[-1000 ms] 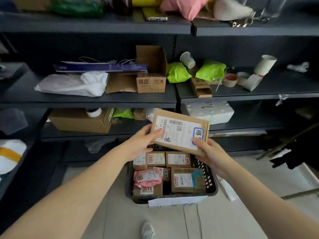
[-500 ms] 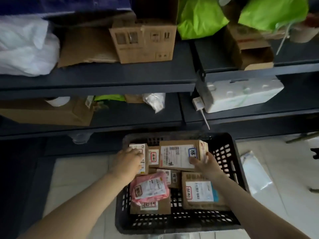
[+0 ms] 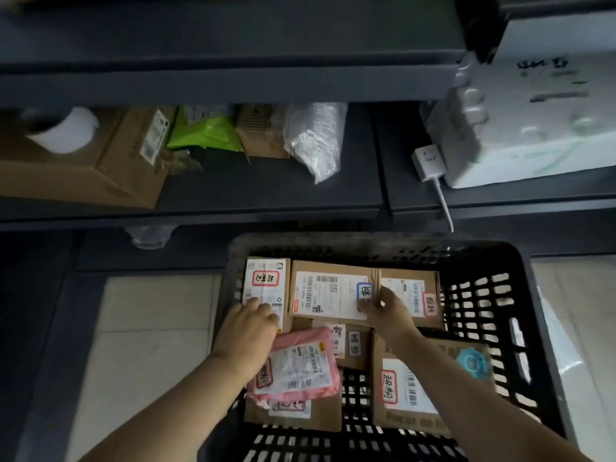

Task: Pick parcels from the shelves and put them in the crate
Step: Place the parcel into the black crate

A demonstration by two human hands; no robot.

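Note:
A black slatted crate (image 3: 483,261) stands on the floor below the shelves, holding several parcels. A flat brown parcel (image 3: 330,291) with a white label and a blue sticker lies across the parcels at the crate's back. My right hand (image 3: 388,311) grips its right edge, thumb on top. My left hand (image 3: 248,328) rests with its fingers on a small white-labelled box (image 3: 265,285) in the crate's back left corner, not closed around it. A pink mailer (image 3: 300,365) and a brown box (image 3: 416,388) lie nearer to me.
The shelf above the crate carries a large cardboard box (image 3: 100,168) with a tape roll (image 3: 63,128) on it, a green bag (image 3: 206,135), a bubble-wrap bag (image 3: 316,138), a white foam box (image 3: 533,105) and a plugged-in adapter (image 3: 430,161). Tiled floor (image 3: 150,328) lies left of the crate.
The flat brown parcel has come down from chest height into the crate and now lies on the other parcels. My left hand has left it and moved onto the small white-labelled box.

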